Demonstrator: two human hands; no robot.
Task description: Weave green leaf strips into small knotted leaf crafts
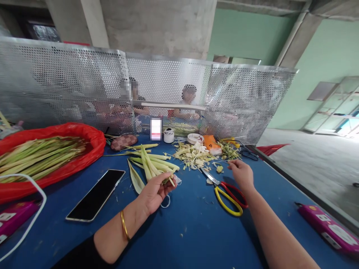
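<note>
My left hand (154,192) is closed round the base of a bundle of pale green leaves (151,162) that fan away over the blue table (193,228); a white string (166,203) hangs under the fingers. My right hand (241,173) reaches toward a pile of cut leaf scraps (193,154), its fingers pinched together over the table, with nothing I can make out in them. Scissors with red and yellow handles (227,192) lie on the table just below that hand.
A red bag of long green leaves (45,157) lies at the left. A black phone (97,194) lies near my left forearm. Pink devices sit at the far left (12,218) and right (328,228). A perforated metal screen (168,89) stands behind, with people beyond it.
</note>
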